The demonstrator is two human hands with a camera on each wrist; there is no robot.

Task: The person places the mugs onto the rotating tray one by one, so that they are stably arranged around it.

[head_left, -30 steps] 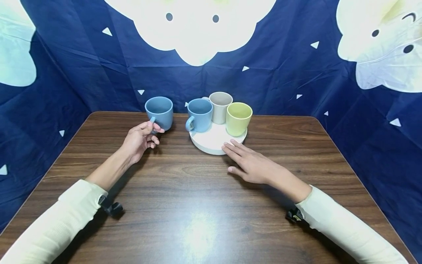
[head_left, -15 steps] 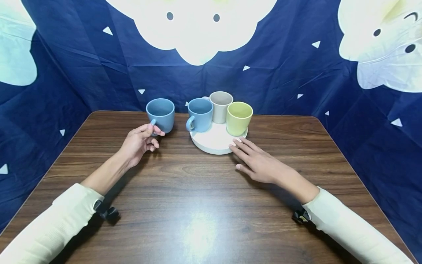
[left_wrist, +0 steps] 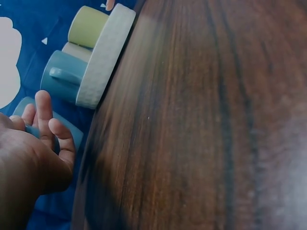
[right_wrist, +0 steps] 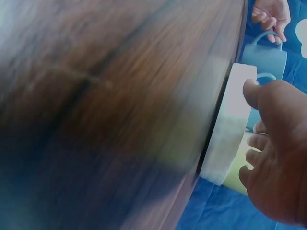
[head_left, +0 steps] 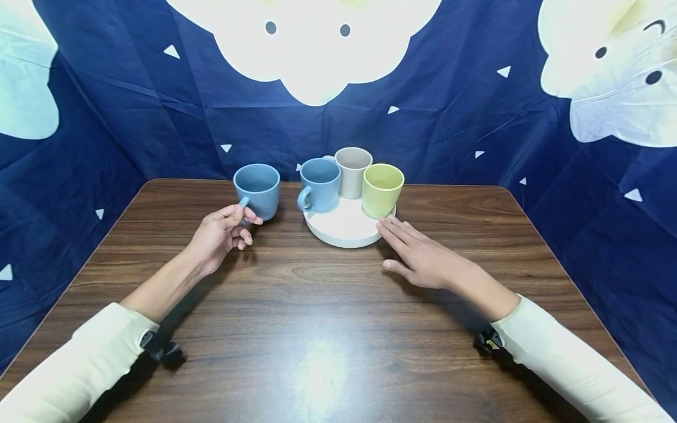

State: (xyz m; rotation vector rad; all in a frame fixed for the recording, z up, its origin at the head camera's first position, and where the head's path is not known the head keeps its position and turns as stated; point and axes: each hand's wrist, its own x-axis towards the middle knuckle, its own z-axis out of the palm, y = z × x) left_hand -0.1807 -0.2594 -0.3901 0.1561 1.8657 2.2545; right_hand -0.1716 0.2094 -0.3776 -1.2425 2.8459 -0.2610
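My left hand [head_left: 219, 238] pinches the handle of a blue mug [head_left: 261, 197], which is upright to the left of a round white tray [head_left: 338, 238]. On that tray stand a second blue mug [head_left: 324, 191] with its handle toward the left, a grey mug [head_left: 353, 170] behind it, and a yellow-green cup [head_left: 382, 191] at the right. My right hand [head_left: 423, 255] has its fingers straight, fingertips right at the tray's front right rim, just below the yellow-green cup. In the left wrist view, the curled left fingers partly cover the held blue mug [left_wrist: 69, 127].
Everything stands toward the far side of a brown wood-grain table [head_left: 296, 317]. A dark blue cloth [head_left: 449, 129] with white cloud shapes hangs right behind the table's far edge and along both sides.
The blue mug in my left hand has come a little nearer to me. My right hand has slid rightward along the tray's rim, its fingers now closer together. The tray and its mugs stay put.
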